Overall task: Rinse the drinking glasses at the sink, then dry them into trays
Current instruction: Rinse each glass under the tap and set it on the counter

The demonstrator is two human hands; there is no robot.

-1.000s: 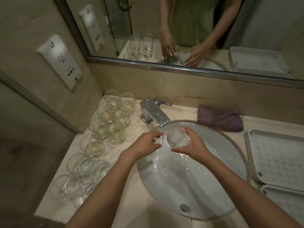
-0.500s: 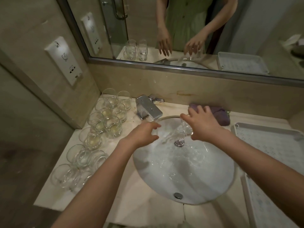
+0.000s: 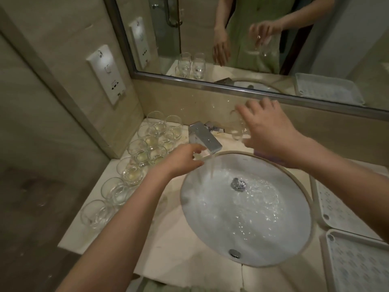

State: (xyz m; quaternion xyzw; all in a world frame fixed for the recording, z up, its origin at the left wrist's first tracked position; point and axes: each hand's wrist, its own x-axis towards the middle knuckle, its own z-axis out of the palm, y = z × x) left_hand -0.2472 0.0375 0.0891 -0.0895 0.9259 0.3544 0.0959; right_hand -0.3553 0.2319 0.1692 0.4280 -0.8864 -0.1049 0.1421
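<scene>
At the left of the frame the unrinsed glasses (image 3: 134,159) crowd the worktop (image 3: 168,239). Just right of them my left hand (image 3: 181,160) hangs by the tap (image 3: 205,139), fingers loosely curled, holding nothing. Further right, above the sink (image 3: 252,224), my right hand (image 3: 267,131) grips the rinsed glass (image 3: 239,128) from above, mouth tipped down I think. The trays (image 3: 347,260) lie at the right edge, so the right hand is nearer.

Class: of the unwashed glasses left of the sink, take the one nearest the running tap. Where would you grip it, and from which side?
Grip the glass round its rounded bowl, just below the open rim, coming from the sink side, where the left hand hovers. It stands upright, and other glasses crowd its far and left sides, so only that flank looks free.
</scene>
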